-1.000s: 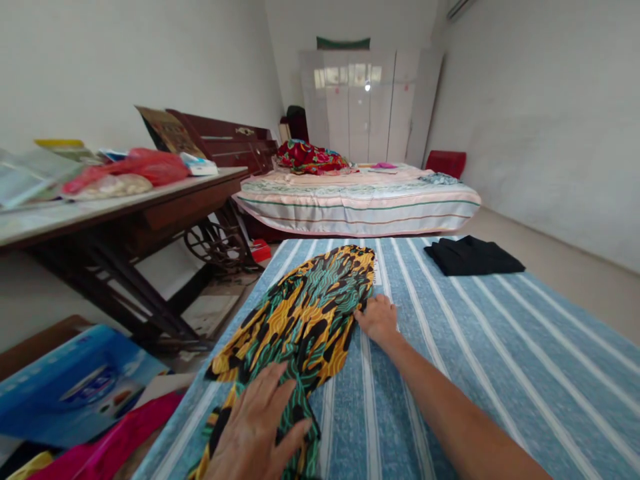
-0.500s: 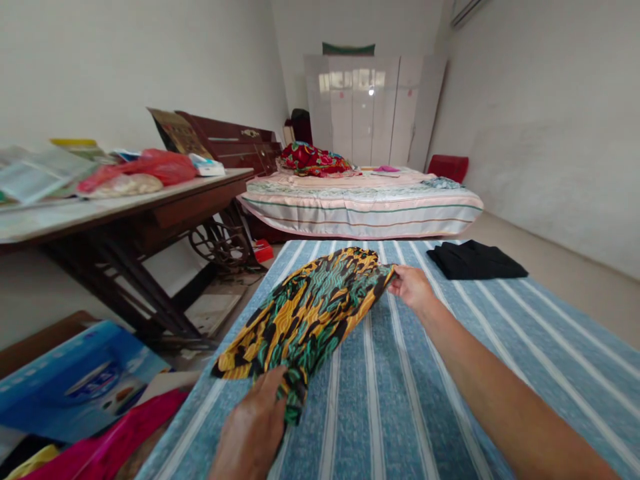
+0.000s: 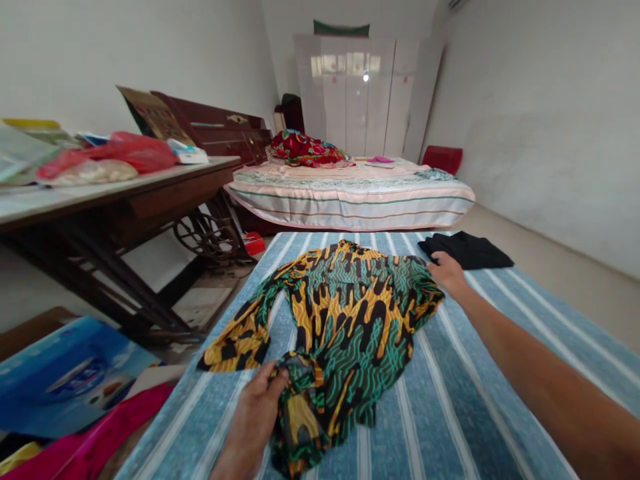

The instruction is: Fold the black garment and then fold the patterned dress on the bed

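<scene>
So the patterned shirt [image 3: 350,313] is spread on a blue striped sheet [image 3: 457,400], left hand [image 3: 257,403] pinched closed on its near edge, right hand [image 3: 447,273] gripping the shoulder near some black cloth [image 3: 480,250].

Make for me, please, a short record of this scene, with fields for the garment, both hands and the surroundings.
Garment: patterned shirt, black, yellow and green, partly spread, collar toward the far bed
Left hand: grip on bunched fabric at the near left
Right hand: grip at the shirt's upper right edge
Surface: blue striped cover
Beyond right hand: folded black cloth
Left side: table bearing a red bag; blue box below
</scene>
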A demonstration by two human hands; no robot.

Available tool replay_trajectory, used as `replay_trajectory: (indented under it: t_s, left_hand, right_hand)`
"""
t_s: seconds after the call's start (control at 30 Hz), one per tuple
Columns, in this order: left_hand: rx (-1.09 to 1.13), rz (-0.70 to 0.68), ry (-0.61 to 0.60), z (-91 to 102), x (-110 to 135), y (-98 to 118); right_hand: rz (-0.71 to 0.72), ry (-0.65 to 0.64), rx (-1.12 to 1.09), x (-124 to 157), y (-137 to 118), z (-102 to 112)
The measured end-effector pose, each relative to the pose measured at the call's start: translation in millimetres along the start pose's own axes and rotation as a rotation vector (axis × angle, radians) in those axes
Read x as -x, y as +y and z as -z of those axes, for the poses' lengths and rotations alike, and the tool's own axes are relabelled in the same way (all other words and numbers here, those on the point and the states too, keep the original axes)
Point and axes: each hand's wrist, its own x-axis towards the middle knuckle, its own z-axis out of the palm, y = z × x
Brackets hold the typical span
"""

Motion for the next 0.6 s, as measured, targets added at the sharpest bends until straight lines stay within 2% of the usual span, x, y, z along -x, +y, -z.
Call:
replay_trajectory:
  t_s: [0.13, 0.3, 0.4, 0.47, 0.6]
  left_hand:
    - [0.064, 0.006, 0.088, 8.0, 0, -9]
    - [0.204, -0.017, 0.153, 13.7, 5, 11]
    - [0.352, -0.017, 0.198, 17.4, 9, 27]
    - [0.427, -0.028, 0.186, 19.7, 10, 33]
    - [0.380, -0.059, 0.225, 24.2, 10, 26]
  right_hand:
    - [0.085, -0.179, 0.129, 54, 19, -25]
    - [0.055, -0.210, 0.263, 96, 29, -23]
    - [0.057, -0.208, 0.303, 106, 25, -18]
    - [0.029, -0.183, 0.349, 104, 22, -17]
    - [-0.073, -0.116, 0.503, 87, 21, -21]
